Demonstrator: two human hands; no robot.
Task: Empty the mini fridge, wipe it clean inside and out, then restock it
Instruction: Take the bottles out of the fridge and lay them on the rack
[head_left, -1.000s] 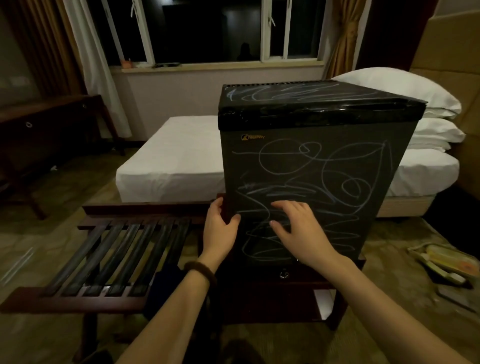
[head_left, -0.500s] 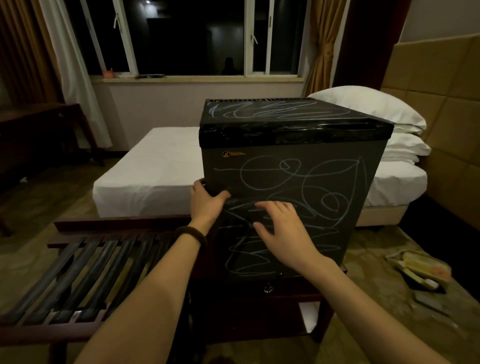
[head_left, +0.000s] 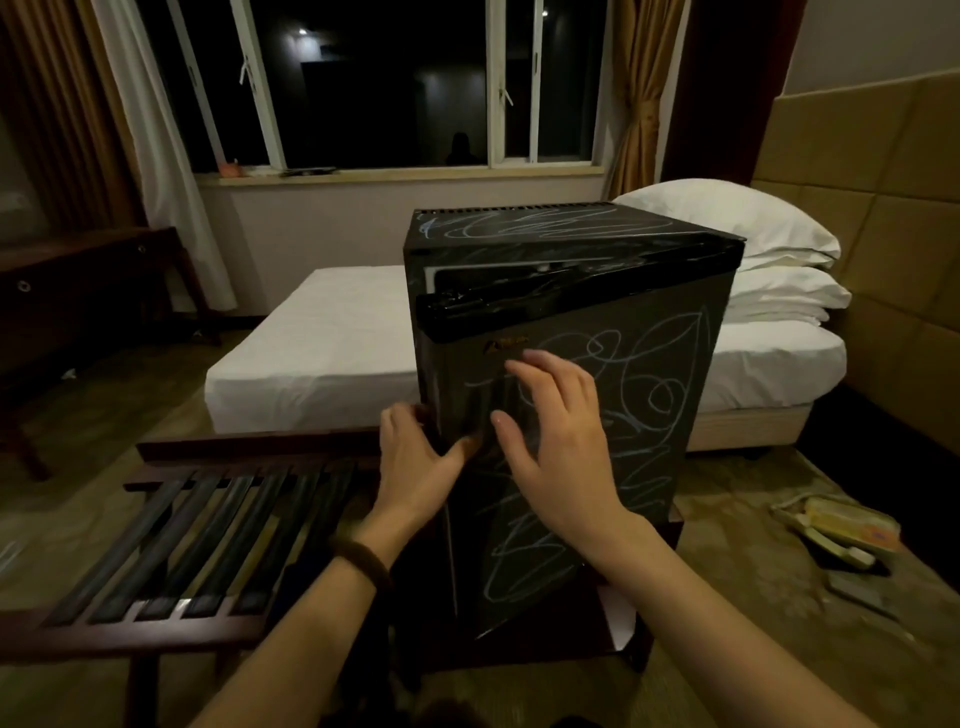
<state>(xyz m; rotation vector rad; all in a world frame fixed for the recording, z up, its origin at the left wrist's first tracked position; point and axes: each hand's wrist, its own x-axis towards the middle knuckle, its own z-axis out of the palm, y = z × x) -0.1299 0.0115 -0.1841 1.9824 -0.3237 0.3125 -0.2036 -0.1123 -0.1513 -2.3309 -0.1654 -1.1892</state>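
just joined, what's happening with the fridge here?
A person is opening the black mini fridge, which stands on a low wooden stand next to a slatted luggage rack. The left hand grips the door's left edge; the right hand lies flat on the door front. The door is ajar, with a gap at its top left. Blue scribbles cover the door and top. Nothing has been taken out yet.

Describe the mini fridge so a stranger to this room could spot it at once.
Find the white bed under the window. In front of it, on a dark wooden stand, sits the mini fridge: the only black box here, covered in pale blue scribbles, its door ajar.
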